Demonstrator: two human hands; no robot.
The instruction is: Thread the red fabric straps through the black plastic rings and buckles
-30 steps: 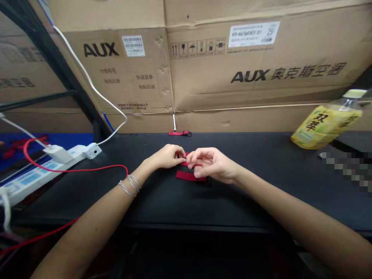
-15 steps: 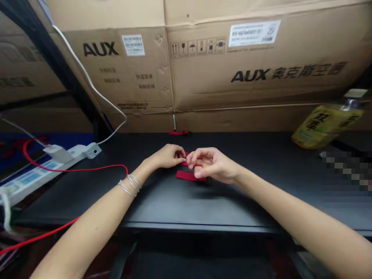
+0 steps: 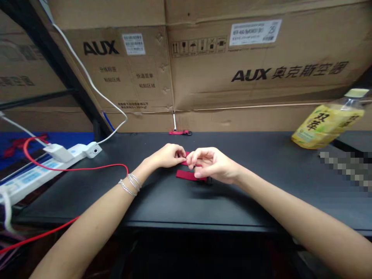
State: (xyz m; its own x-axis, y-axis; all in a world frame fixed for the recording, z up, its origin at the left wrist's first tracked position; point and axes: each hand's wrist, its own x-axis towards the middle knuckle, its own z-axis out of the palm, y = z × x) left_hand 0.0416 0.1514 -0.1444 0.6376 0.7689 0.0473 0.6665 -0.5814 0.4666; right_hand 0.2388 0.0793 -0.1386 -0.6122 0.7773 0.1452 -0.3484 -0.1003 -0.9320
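My left hand [image 3: 171, 155] is closed in a pinch at the left part of a red strap [image 3: 187, 154] on the black tabletop. Opposite it, my right hand [image 3: 216, 164] has curled fingers at the same strap, whose red edge shows between fingers and thumb. Those fingers cover much of the strap, so its exact grip is partly hidden. Just nearer to me lies a second red strap [image 3: 188, 175] with a black buckle [image 3: 209, 180], below my right thumb. Farther back, a third red strap [image 3: 177, 132] with a black buckle rests against the cartons.
Large AUX cartons [image 3: 203, 83] wall off the back. At left are a white power strip [image 3: 35, 176], a red cable [image 3: 87, 168] and a white cable [image 3: 95, 87]. A yellow-labelled bottle [image 3: 327, 122] leans at right. The black tabletop [image 3: 162, 209] ends toward me.
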